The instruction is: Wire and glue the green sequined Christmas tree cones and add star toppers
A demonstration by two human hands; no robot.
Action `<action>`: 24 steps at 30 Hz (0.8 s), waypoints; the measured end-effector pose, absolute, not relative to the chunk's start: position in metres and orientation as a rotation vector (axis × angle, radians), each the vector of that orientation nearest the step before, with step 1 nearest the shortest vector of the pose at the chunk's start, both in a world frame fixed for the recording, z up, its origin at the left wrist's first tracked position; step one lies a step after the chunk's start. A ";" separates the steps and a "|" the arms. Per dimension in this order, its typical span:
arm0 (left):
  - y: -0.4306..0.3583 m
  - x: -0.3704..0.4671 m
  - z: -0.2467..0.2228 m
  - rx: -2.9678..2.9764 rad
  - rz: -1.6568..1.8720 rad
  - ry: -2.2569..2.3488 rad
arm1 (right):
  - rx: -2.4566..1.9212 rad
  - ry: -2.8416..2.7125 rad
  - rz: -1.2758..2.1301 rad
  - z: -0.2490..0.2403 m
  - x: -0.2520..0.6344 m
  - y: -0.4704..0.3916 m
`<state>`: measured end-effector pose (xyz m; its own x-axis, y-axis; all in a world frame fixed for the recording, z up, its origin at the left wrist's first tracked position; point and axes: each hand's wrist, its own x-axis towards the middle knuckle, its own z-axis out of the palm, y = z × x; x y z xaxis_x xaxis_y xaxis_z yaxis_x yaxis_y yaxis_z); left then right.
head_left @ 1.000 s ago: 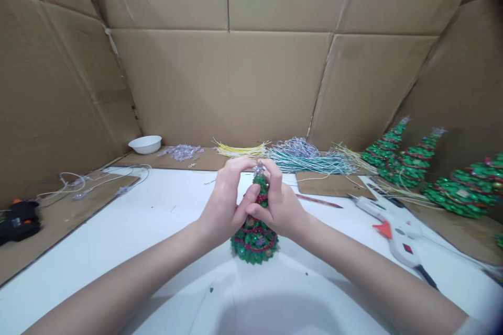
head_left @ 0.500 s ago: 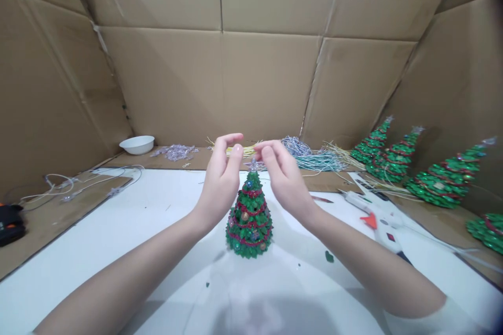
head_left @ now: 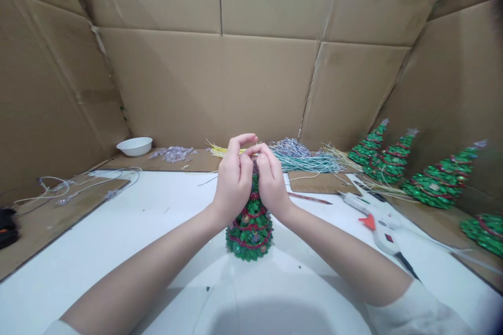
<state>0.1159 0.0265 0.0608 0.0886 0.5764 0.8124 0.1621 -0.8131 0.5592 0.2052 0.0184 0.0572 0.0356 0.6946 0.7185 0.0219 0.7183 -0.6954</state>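
A small green tree (head_left: 250, 235) with red garlands and small ornaments stands upright on the white board (head_left: 184, 235). My left hand (head_left: 234, 180) is at the upper left side of the tree, its fingers curled in around the top. From the other side, my right hand (head_left: 270, 178) closes round the same top, its bent fingers meeting those of my left hand. Between them the tree's tip is mostly hidden.
At the right lie a glue gun (head_left: 387, 238) with an orange trigger and a brown pointed stick (head_left: 310, 198). More green trees (head_left: 436, 180) stand behind. Wire bundles (head_left: 310, 161), clear pieces (head_left: 176, 154) and a white bowl (head_left: 134, 146) line the cardboard wall.
Both hands have moved inward and come together around the tree's top, which showed between them before. The dark green scrap near my right forearm is no longer visible.
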 end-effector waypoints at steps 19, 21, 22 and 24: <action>0.039 0.114 0.051 1.988 1.681 0.601 | -0.652 -1.528 0.480 0.055 0.208 0.021; 0.040 0.114 0.051 1.981 1.674 0.599 | -0.664 -1.534 0.474 0.055 0.208 0.020; 0.040 0.114 0.051 1.979 1.671 0.599 | -0.667 -1.534 0.468 0.055 0.208 0.020; 0.038 0.115 0.051 1.970 1.667 0.601 | -0.671 -1.535 0.458 0.056 0.207 0.020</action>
<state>0.1154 0.0383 0.0509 0.1584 0.6146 0.7728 0.0204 -0.7845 0.6197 0.2073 0.0201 0.0557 0.0085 0.6583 0.7527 0.1378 0.7448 -0.6529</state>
